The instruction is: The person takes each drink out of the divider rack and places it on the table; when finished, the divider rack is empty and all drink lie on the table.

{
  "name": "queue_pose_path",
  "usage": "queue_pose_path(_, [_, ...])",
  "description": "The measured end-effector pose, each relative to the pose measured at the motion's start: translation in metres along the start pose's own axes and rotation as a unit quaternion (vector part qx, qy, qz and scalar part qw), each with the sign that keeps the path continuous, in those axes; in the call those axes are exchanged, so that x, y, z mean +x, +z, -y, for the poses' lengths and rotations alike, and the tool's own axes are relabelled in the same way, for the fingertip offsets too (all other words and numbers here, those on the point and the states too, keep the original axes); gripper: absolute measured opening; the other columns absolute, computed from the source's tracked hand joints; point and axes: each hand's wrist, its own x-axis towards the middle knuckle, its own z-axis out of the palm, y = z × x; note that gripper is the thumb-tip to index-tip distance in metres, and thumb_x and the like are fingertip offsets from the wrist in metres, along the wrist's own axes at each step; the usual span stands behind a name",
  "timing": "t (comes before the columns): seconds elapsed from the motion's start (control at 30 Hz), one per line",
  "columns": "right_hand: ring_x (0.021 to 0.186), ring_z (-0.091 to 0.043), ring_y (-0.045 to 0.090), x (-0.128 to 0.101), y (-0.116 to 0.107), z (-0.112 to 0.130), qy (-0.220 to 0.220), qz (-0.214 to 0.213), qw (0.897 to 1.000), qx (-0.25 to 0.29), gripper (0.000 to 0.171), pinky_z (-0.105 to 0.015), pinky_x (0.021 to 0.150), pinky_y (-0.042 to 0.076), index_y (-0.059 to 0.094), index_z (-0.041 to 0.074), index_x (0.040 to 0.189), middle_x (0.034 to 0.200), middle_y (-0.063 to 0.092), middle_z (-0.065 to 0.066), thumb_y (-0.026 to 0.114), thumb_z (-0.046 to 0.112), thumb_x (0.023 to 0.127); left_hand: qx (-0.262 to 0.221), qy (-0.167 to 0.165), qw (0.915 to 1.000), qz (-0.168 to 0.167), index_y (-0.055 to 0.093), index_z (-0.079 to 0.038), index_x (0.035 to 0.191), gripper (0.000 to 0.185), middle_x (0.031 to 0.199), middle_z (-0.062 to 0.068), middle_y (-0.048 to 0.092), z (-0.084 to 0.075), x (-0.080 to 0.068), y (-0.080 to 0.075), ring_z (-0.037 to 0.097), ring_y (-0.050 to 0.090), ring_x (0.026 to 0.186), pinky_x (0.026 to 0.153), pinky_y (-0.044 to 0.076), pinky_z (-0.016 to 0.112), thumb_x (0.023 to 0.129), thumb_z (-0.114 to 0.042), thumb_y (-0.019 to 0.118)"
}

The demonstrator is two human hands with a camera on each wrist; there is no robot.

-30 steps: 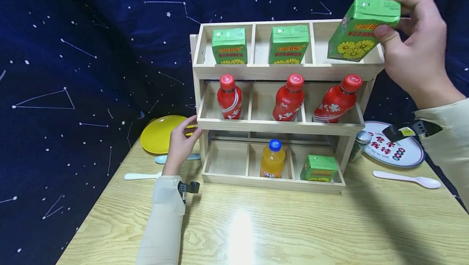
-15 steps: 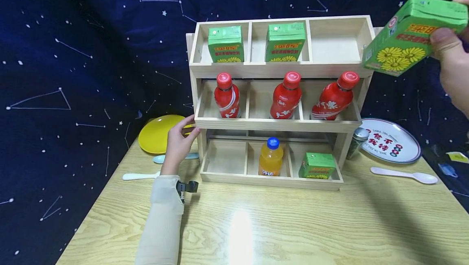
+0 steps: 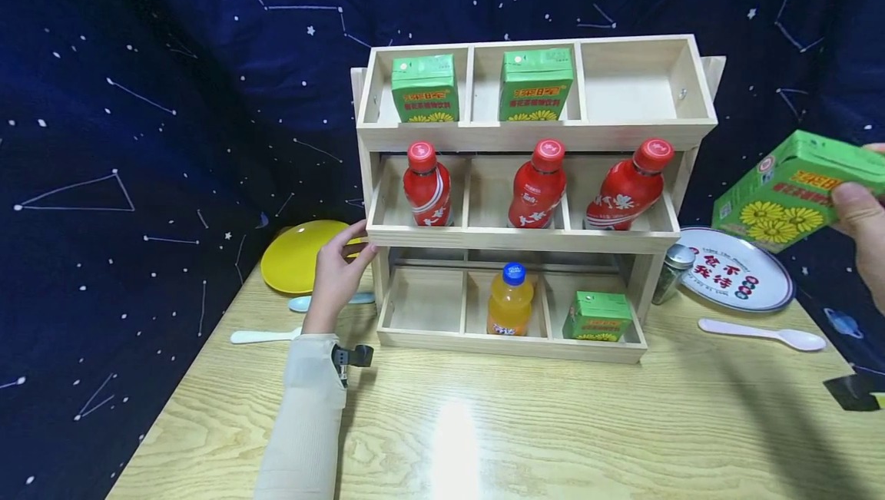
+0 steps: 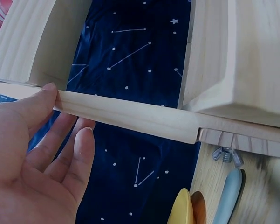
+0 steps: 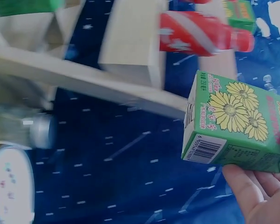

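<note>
Right hand (image 3: 867,231) pinches a green carton (image 3: 788,189), thumb on its front; long axis tilted, top up-right, held clear of the rack (image 3: 532,239). Left hand (image 3: 335,273), fingers relaxed and straight, rests against the rack's middle shelf; yellow plate (image 3: 300,254) behind it.

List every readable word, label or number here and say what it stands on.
Held green flower-printed carton: red and orange Chinese print and a barcode, all too blurred to read.
Red plastic bottles: white script, too small.
White round plate: red Chinese characters, not sharp enough.
Orange drink bottle: label too small.
</note>
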Motion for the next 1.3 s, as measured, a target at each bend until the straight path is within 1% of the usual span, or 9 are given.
queue_pose_path(0.07, [0.101,0.003,0.053,-0.015,-0.001,-0.007,-0.008,0.005,1.000,-0.023,0.040,0.000,0.077,0.041,0.050,0.013,0.140,0.109,0.053,0.021,0.050,0.004,0.101,-0.001,0.004,1.0000,-0.001,0.057,-0.011,0.139,0.048,0.126,0.013,0.062,0.000,0.000,0.000,0.031,0.065,0.109,0.092,0.054,0.045,0.094,-0.016,0.070])
queue_pose_path(0.2, [0.095,0.009,0.055,-0.039,0.000,-0.028,-0.020,0.007,0.999,-0.035,0.042,0.000,0.074,0.043,0.054,0.010,0.137,0.105,0.054,0.022,0.056,-0.003,0.097,-0.004,0.012,0.9999,-0.002,0.057,-0.008,0.139,0.047,0.126,0.014,0.062,0.000,0.001,0.000,0.032,0.065,0.109,0.091,0.054,0.044,0.094,-0.013,0.069])
queue_pose_path(0.33, [0.092,0.009,0.055,-0.060,0.004,-0.046,0.019,0.018,1.000,-0.017,0.042,-0.002,0.075,0.044,0.059,0.012,0.132,0.101,0.057,0.020,0.062,-0.005,0.093,-0.003,0.008,1.0000,-0.001,0.056,-0.009,0.140,0.048,0.127,0.013,0.062,0.000,0.000,-0.001,0.031,0.065,0.109,0.091,0.054,0.044,0.094,-0.014,0.069])
queue_pose_path(0.4, [0.091,0.009,0.055,-0.069,0.006,-0.055,0.032,0.030,0.998,-0.033,0.041,-0.001,0.079,0.042,0.059,0.012,0.131,0.102,0.056,0.022,0.064,-0.003,0.093,-0.003,0.006,1.0000,-0.001,0.056,-0.010,0.140,0.048,0.127,0.013,0.062,0.000,0.000,-0.001,0.030,0.065,0.109,0.091,0.054,0.044,0.094,-0.015,0.069])
queue_pose_path(0.53, [0.092,0.015,0.051,-0.085,0.010,-0.070,0.056,0.060,0.993,-0.080,0.042,0.001,0.076,0.038,0.056,0.003,0.134,0.105,0.051,0.028,0.068,0.005,0.093,-0.002,0.007,1.0000,-0.002,0.056,-0.009,0.140,0.048,0.127,0.013,0.062,0.000,0.000,-0.001,0.031,0.065,0.109,0.092,0.054,0.045,0.094,-0.014,0.069])
queue_pose_path(0.7, [0.090,0.019,0.048,-0.096,0.014,-0.086,0.089,0.110,0.985,-0.095,0.047,-0.002,0.063,0.042,0.051,-0.003,0.134,0.104,0.048,0.031,0.069,0.014,0.094,0.004,0.007,1.0000,-0.002,0.056,-0.009,0.140,0.048,0.127,0.014,0.062,-0.001,-0.001,0.000,0.031,0.065,0.109,0.092,0.054,0.045,0.094,-0.015,0.069])
queue_pose_path(0.8, [0.088,0.021,0.048,-0.102,0.017,-0.093,0.093,0.131,0.982,-0.096,0.050,-0.005,0.058,0.043,0.050,-0.005,0.133,0.102,0.048,0.032,0.071,0.017,0.092,0.005,0.006,1.0000,-0.002,0.056,-0.010,0.140,0.048,0.127,0.013,0.062,0.000,-0.001,0.000,0.031,0.064,0.109,0.092,0.054,0.045,0.094,-0.016,0.069])
queue_pose_path(1.1, [0.087,0.018,0.051,-0.116,0.030,-0.108,0.064,0.150,0.985,-0.062,0.047,-0.002,0.070,0.044,0.049,-0.012,0.125,0.094,0.054,0.032,0.073,0.006,0.089,0.001,0.007,1.0000,-0.003,0.056,-0.010,0.140,0.048,0.127,0.013,0.061,0.001,-0.001,0.001,0.032,0.064,0.110,0.093,0.053,0.046,0.094,-0.015,0.069])
queue_pose_path(1.3, [0.087,0.017,0.050,-0.122,0.033,-0.114,0.071,0.186,0.978,-0.060,0.051,-0.003,0.071,0.044,0.044,-0.012,0.128,0.100,0.051,0.028,0.073,0.005,0.089,0.001,0.005,1.0000,-0.002,0.056,-0.011,0.140,0.048,0.127,0.013,0.061,0.001,-0.001,0.000,0.032,0.064,0.110,0.093,0.053,0.045,0.094,-0.017,0.069])
